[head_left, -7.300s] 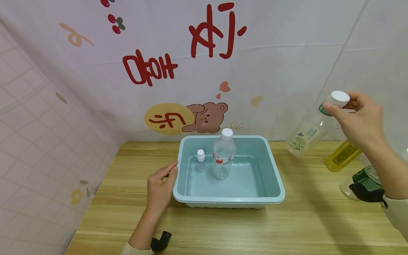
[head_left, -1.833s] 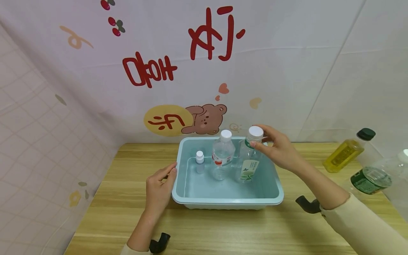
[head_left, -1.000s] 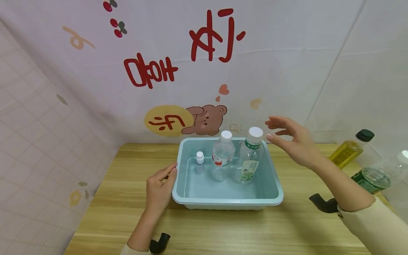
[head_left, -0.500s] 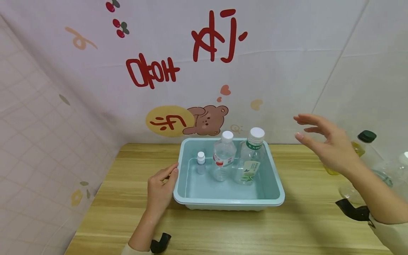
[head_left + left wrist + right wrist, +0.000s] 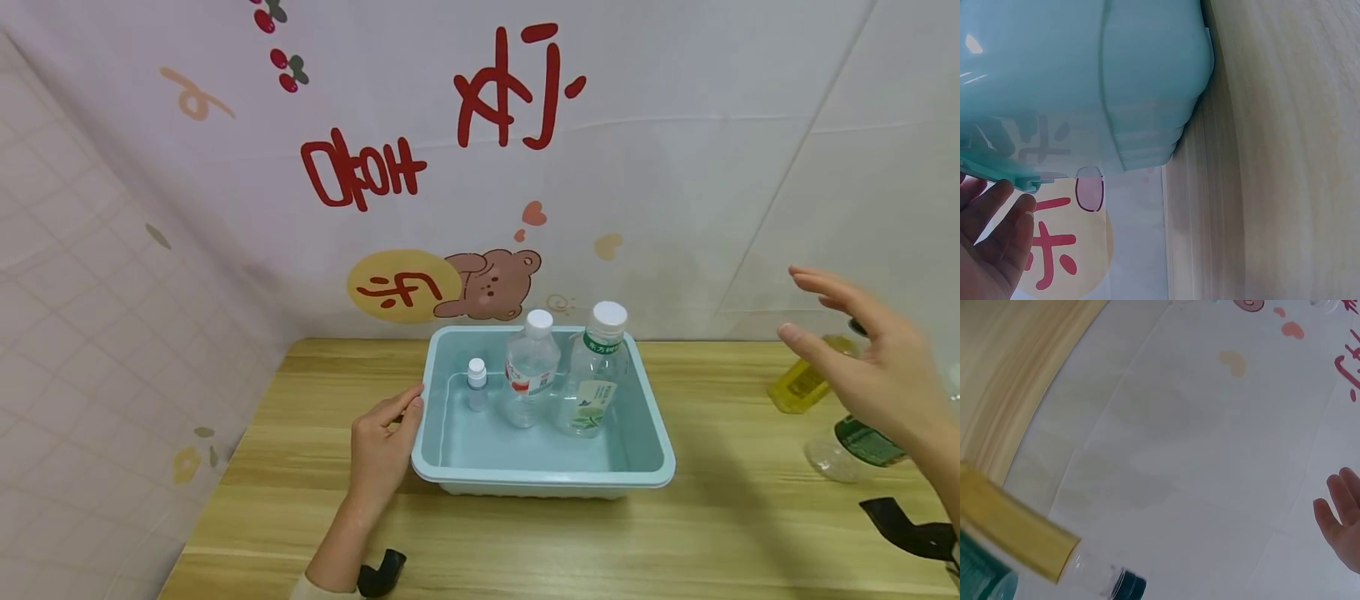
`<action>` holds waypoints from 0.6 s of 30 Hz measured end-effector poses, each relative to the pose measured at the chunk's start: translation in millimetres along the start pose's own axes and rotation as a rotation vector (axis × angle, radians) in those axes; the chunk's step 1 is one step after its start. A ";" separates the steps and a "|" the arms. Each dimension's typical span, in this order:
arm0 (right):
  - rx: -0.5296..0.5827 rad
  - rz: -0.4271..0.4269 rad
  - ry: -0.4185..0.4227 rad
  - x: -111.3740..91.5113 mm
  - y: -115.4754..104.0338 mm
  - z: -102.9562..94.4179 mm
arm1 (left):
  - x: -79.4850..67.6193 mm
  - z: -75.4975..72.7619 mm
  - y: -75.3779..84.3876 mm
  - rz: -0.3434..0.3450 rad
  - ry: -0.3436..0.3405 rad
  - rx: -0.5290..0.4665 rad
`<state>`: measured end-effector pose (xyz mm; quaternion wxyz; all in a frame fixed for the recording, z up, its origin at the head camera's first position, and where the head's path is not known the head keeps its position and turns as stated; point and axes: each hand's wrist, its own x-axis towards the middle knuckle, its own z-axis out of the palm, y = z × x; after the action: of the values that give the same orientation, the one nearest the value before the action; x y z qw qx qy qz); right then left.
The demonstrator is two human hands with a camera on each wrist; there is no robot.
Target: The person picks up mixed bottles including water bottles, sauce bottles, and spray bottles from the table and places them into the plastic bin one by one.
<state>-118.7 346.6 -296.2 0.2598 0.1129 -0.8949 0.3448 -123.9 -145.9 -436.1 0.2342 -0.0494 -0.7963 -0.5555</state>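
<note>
My left hand (image 5: 384,446) holds the left rim of a light blue plastic basin (image 5: 540,477), its fingertips at the rim's edge in the left wrist view. Inside the basin stand a small white-capped bottle (image 5: 477,383), a clear bottle with a red and white label (image 5: 531,379) and a taller clear bottle with a green neck band (image 5: 594,383). At the right, my right hand (image 5: 877,358) hovers with thumb and fingers spread, nothing between them. It overlaps a bottle of yellow liquid (image 5: 797,387) with a dark cap (image 5: 1129,586), partly hidden behind it.
A clear bottle with a green label (image 5: 866,442) is at the right of the wooden table (image 5: 570,550), partly hidden by my right hand. A white printed cloth (image 5: 660,167) hangs behind the table, close past the basin.
My right hand carried the green-banded bottle from the right into the basin, let go, and moved back right toward the yellow bottle. My left hand stayed at the basin's rim.
</note>
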 end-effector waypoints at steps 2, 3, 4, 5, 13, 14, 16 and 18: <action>-0.022 -0.017 0.020 -4.4 4.7 -4.4 | -0.3 -0.1 -0.5 -0.001 -0.003 0.002; -0.031 -0.029 0.033 -6.3 7.0 -6.1 | -0.4 -0.2 -0.7 -0.002 -0.003 0.003; -0.041 -0.042 0.047 -7.9 9.3 -7.9 | -0.5 -0.3 -0.8 -0.003 -0.003 0.002; -0.052 -0.054 0.060 -9.3 11.3 -9.2 | -0.5 -0.5 -1.1 -0.003 -0.002 0.004; -0.104 -0.060 0.112 -20.0 28.3 -18.2 | -0.5 -1.5 -1.7 0.007 -0.002 -0.002; -0.110 -0.063 0.115 -21.1 31.0 -19.4 | -0.4 -1.7 -1.6 0.008 -0.003 -0.004; -0.140 -0.053 0.122 -24.0 36.1 -21.7 | 0.0 -2.3 -1.7 0.008 -0.003 -0.006; -0.167 -0.038 0.140 -27.2 40.7 -23.8 | 0.5 -2.7 -1.5 0.009 -0.004 -0.007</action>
<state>-102.1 393.3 -318.8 0.3365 0.0835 -0.8979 0.2711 -124.0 -149.0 -436.4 0.2347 -0.0549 -0.7948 -0.5570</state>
